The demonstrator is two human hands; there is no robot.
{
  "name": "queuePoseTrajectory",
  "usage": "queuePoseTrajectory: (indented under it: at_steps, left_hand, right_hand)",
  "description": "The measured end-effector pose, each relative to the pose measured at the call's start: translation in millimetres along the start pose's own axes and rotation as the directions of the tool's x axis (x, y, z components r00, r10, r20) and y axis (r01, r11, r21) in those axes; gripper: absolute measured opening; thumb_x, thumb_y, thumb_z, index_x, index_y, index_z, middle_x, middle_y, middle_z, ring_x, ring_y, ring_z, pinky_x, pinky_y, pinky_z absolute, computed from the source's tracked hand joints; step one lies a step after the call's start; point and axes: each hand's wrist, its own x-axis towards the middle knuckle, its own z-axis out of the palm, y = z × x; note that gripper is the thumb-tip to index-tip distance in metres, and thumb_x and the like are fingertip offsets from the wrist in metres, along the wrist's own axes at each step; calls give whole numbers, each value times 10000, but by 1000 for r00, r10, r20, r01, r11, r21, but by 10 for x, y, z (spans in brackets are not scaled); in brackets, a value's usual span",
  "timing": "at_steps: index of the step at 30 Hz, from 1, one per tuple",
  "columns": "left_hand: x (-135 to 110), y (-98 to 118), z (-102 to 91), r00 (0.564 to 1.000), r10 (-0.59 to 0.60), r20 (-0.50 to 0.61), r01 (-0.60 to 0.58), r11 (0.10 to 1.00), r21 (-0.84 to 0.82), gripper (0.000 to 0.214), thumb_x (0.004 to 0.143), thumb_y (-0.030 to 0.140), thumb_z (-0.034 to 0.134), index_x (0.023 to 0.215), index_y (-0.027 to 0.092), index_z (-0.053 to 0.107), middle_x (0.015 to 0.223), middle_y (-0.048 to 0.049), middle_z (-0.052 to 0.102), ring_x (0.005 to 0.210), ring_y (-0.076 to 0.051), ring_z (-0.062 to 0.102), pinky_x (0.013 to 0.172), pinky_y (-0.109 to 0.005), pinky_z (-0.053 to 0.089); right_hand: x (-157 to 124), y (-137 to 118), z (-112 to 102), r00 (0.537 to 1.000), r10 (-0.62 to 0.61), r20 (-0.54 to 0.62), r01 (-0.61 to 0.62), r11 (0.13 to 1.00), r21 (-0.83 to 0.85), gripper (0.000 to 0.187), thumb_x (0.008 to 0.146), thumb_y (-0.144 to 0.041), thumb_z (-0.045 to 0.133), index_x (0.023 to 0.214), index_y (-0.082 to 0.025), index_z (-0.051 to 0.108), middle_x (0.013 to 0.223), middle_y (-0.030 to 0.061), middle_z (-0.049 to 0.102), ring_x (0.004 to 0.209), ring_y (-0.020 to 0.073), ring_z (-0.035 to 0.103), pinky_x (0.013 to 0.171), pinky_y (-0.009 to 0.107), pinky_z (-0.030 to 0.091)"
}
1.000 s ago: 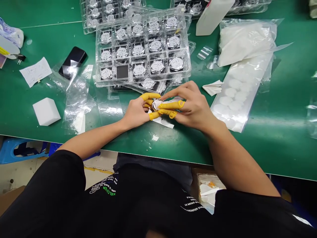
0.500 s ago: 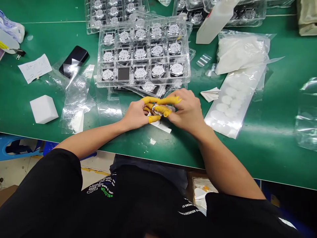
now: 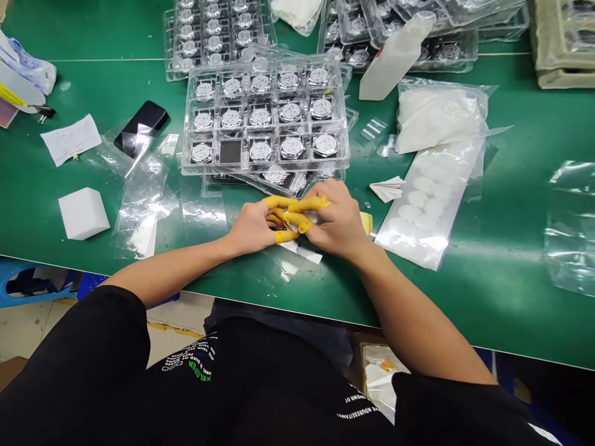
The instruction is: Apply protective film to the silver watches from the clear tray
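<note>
Over the green table, my left hand (image 3: 253,229) is closed, its yellow-sleeved fingertips gripping a small round metal watch case (image 3: 287,227) that is mostly covered. My right hand (image 3: 339,223) meets it from the other side, also in yellow finger cots, fingers bent and pinching a bit of white cloth (image 3: 315,217) against the case. Beneath both hands lie white paper slips (image 3: 309,254). Just beyond is a clear tray (image 3: 183,162) of watch heads with white round stickers; one pocket in its front row shows only a dark pad.
Right of my hands are a folded white cloth (image 3: 388,189) and a bag of white discs (image 3: 418,217). A white bottle (image 3: 395,56) leans beyond them. To the left are a white foam block (image 3: 83,214), clear plastic bags (image 3: 144,204) and a black phone (image 3: 142,127).
The view has shifted, so the table appears lower in the picture. My hands stay together around the watch case, which now shows less. A yellow piece has come into sight beside my right hand.
</note>
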Motion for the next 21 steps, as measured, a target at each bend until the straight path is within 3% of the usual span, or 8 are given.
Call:
queuePoseTrajectory:
  at_steps: [2,7,11,14,17,19,21]
  left_hand:
    - [2,3,4,1000,-7,-25,7,1000,-14,608,616,199,894,1184,149,685,857,-22,752,763,-127,719,781,-284,628]
    - [7,5,-1,999,-13,-38,12,1000,-22,613,599,181,897,1175,149,691,886,-32,758,753,-120,721,756,-260,632]
    - [-16,23,-8,998,62,-31,-60,997,42,596,634,252,903,1185,164,693,907,-45,774,812,-146,746,815,-289,649]
    - [-33,10,-16,981,192,-34,-185,973,139,572,671,300,892,1198,193,700,1008,-58,787,881,-163,759,880,-314,652]
    - [-32,-31,-28,954,294,-59,-277,940,200,565,692,340,882,1206,195,698,1057,-64,790,913,-176,768,902,-328,653]
    - [-27,-48,-37,938,339,-72,-315,921,228,560,703,352,875,1209,191,695,1050,-63,793,904,-179,771,901,-336,654]
    - [-23,-45,-47,925,376,-56,-350,899,264,535,707,343,875,1190,193,702,1042,-58,795,871,-170,769,891,-331,654]
  right_hand:
    - [-5,-14,14,998,25,-51,-27,999,-32,157,895,-352,645,798,-249,714,774,56,611,754,225,509,710,400,346]
    - [-7,-12,41,1000,-2,2,2,998,-61,171,920,-380,624,830,-274,723,740,41,597,729,219,504,715,412,370]
    - [-14,146,-155,981,160,-110,-176,972,-156,170,934,-411,640,901,-272,732,848,91,628,881,290,560,804,486,421]
    - [-64,234,-383,973,227,-33,-230,966,-121,232,913,-438,675,1089,-294,724,995,114,658,1026,336,563,896,541,445]
    - [-98,186,-481,967,199,160,-203,979,9,384,865,-447,720,1213,-288,695,1018,89,703,1032,323,581,890,523,499]
    - [-95,117,-472,952,205,229,-226,972,68,326,862,-400,712,1163,-275,720,961,68,729,973,292,616,847,485,536]
    - [-77,62,-448,947,256,194,-276,958,83,198,855,-338,699,1031,-263,751,930,60,740,915,268,653,815,460,558]
